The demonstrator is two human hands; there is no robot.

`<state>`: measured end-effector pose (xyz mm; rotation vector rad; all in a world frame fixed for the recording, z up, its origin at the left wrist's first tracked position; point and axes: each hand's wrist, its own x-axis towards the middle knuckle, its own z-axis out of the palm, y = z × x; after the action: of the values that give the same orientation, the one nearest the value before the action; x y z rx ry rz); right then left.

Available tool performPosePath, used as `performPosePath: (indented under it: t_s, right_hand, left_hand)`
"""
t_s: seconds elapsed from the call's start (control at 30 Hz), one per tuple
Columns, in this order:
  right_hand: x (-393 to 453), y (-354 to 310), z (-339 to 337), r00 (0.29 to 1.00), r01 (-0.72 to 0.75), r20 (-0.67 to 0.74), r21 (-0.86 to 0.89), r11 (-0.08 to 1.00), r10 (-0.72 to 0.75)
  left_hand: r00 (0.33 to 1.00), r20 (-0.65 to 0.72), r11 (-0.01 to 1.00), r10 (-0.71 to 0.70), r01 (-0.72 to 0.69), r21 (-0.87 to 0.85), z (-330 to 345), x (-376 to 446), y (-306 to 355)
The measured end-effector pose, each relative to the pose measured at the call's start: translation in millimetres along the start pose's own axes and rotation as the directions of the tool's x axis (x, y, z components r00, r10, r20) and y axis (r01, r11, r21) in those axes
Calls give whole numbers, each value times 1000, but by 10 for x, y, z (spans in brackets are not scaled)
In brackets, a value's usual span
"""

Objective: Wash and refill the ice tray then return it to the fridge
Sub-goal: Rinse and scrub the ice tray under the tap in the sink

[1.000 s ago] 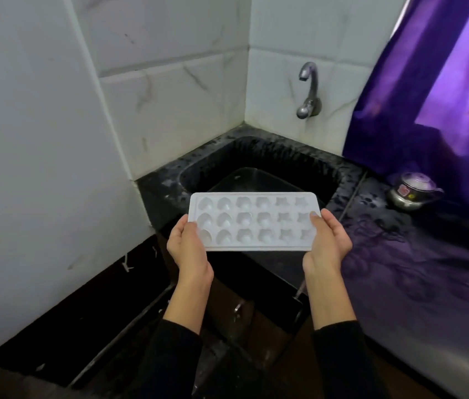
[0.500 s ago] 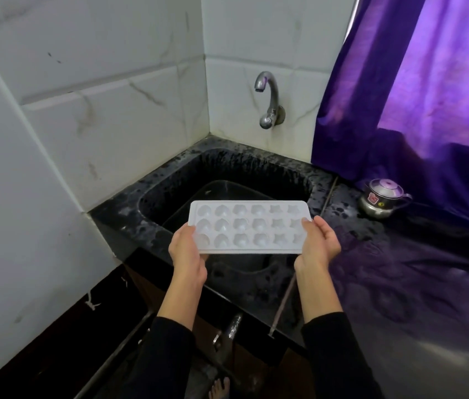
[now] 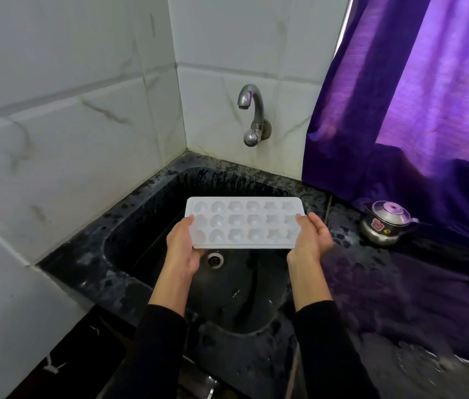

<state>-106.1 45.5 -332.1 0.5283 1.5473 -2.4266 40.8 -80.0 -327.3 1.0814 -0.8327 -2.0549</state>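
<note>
The ice tray [image 3: 244,223] now hangs over the sink [image 3: 147,223], empty, left hand [image 3: 182,246] and right hand [image 3: 311,237] gripping its ends.

The ice tray [image 3: 244,223] is showing as white matt plastic, smooth in its moulded cells. The tap [image 3: 252,115] and small kettle [image 3: 385,226] are gleaming as polished metal. The sink [image 3: 147,226] is looking like black speckled stone, wet and glossy. The wall tiles [image 3: 83,139] are shining smooth, and the purple curtain [image 3: 414,96] is hanging as soft woven cloth.
</note>
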Motion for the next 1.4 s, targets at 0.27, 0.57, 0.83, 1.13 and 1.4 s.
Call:
performPosePath:
  t_s: [0.27,0.57,0.83,1.13,1.4]
  right_hand:
    - [364,3,361,998,39,-37,-43,998,-41]
    - [674,-113,758,964,184,-15,-679,711,-264]
    - [615,-108,1657,835,549,376,-527,648,-402]
    - [1042,-71,2366,928,216,373,-581,784,21]
    - [1178,-99,2607,854,-203,438,-214,955,280]
  left_hand:
    - [978,183,994,-95,85,63,163,603,115]
    - [954,287,995,-92,74,73,364,1077,240]
    - [966,249,997,-73,65,39,617,1363,282]
    - [972,223,996,-73,62,58,713,1633,304]
    - [959,250,991,-131,127,31,704,1634,186]
